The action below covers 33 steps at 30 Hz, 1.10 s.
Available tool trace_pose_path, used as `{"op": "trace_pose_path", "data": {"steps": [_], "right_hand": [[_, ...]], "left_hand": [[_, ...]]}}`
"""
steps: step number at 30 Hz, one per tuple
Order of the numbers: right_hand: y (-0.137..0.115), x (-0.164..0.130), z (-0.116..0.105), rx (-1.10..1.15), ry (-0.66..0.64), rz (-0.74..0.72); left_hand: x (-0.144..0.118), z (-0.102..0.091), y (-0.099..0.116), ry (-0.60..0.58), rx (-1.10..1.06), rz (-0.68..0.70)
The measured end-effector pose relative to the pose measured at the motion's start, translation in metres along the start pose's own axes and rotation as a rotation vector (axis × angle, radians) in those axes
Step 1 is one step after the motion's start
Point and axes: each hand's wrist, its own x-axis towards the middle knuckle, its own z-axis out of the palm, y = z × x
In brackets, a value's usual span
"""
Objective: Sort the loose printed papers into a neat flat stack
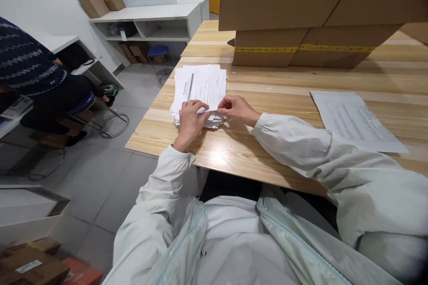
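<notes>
Paper pile (216,124), long axis pointing away, heading at left; left hand (193,119) atop, thumb and fingers apart; right hand (236,109) pinches a sheet (202,85) corner.

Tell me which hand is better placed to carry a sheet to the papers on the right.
Right hand, probably: its fingertips are at the right edge of the pile, nearer those papers, while the left hand lies over the pile.

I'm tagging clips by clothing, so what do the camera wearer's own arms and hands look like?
Both arms are covered by loose, wrinkled, pale grey-green fabric sleeves, gathered at the cuffs. The bare left hand and bare right hand wear no gloves; no rings or markings show on the fingers.
</notes>
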Motion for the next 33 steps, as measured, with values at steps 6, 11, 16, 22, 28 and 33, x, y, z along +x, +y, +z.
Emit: {"op": "trace_pose_path", "data": {"steps": [6,11,16,22,28,33], "right_hand": [[-0.023,-0.005,-0.010,0.182,0.082,0.082],[-0.047,-0.058,-0.034,0.536,-0.105,0.165],[-0.026,-0.137,-0.050,0.528,0.053,0.132],[0.013,-0.200,-0.036,0.660,0.030,0.221],[0.020,-0.218,-0.033,0.524,0.276,0.146],[0.029,-0.227,-0.039,0.506,0.276,0.098]], "left_hand": [[-0.005,-0.002,0.009,0.369,-0.118,0.011],[-0.066,-0.016,0.057,0.269,-0.131,0.369],[-0.102,-0.021,0.067,0.166,-0.506,0.018],[-0.113,0.008,0.083,-0.284,-1.138,-0.442],[-0.120,0.027,0.108,-0.226,-1.149,-0.488],[-0.119,0.031,0.115,-0.197,-1.160,-0.468]]}}
